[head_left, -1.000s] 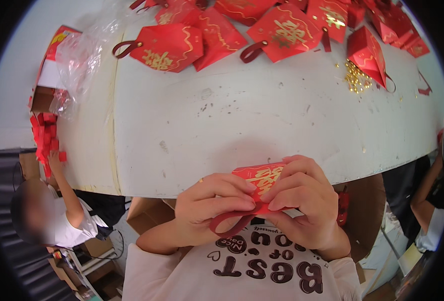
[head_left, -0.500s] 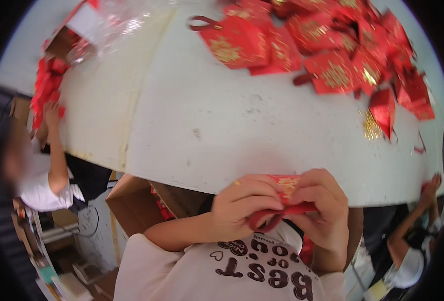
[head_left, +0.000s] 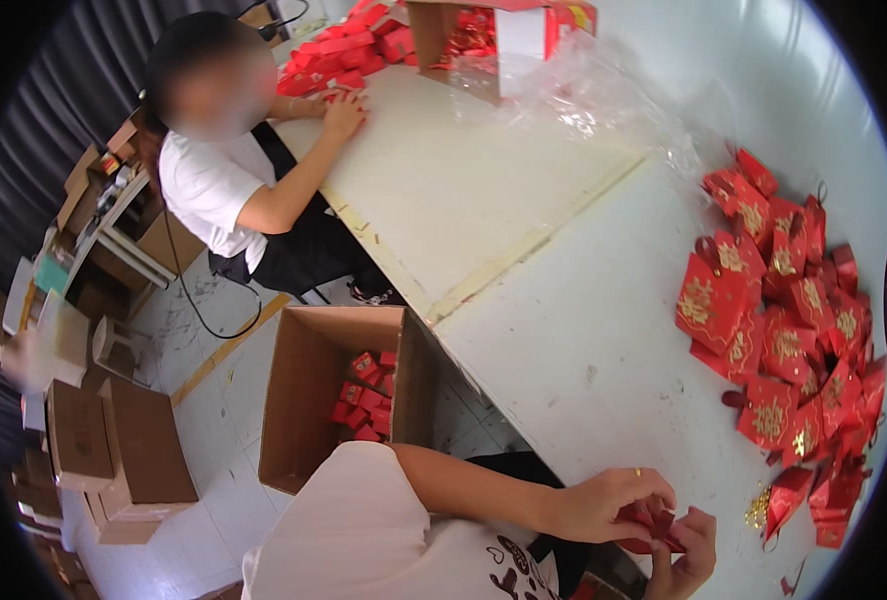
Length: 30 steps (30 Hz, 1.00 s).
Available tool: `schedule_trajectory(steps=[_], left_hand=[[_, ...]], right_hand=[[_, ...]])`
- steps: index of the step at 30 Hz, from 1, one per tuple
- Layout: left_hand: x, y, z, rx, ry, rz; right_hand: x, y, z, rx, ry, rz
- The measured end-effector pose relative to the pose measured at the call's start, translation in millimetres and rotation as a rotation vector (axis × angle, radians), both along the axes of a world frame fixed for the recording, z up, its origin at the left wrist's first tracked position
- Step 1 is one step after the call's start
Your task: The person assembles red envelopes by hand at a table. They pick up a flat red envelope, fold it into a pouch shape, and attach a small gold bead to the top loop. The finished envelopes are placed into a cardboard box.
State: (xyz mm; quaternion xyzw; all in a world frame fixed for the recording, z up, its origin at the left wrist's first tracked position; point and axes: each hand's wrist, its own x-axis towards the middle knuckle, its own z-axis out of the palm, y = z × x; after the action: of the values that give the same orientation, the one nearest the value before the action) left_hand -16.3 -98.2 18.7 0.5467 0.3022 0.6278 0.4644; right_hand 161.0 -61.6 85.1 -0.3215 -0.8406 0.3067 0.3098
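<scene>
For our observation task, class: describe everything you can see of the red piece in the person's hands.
The red piece is small and looks like folded card, with parts in brighter and darker red. Angled surfaces and edges show between the fingers, but its full shape is hidden. It is held between the left hand and the right hand, fingers of both touching it. It is close to the near edge of the white table; its exact tilt cannot be told.

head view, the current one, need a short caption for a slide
The left hand and right hand hold a small red item by a white table with gold-patterned red packages heaped on it.
</scene>
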Motion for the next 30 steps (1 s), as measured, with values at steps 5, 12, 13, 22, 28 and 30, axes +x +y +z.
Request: schedule_trajectory(steps=[5,12,13,22,28,30], left_hand=[[6,-3,-3,0.024,0.036,0.182],[-4,0,27,-0.31,-0.043,-0.045],[-3,2,23,-0.17,0.021,-0.009],[9,16,41,0.53,0.482,0.032],[70,23,46,0.816,0.422,-0.095],[93,17,43,0.903,0.323,-0.079]], right_hand=[[-7,-6,2,0.064,-0.001,-0.056],[2,-1,-13,0.2,0.029,-0.005],[3,-1,-15,0.186,0.046,-0.028],[26,-32,-11,-0.122,-0.061,-0.252],[46,-66,-20,-0.122,0.11,-0.341],[57,-78,-17,-0.185,0.146,-0.396]])
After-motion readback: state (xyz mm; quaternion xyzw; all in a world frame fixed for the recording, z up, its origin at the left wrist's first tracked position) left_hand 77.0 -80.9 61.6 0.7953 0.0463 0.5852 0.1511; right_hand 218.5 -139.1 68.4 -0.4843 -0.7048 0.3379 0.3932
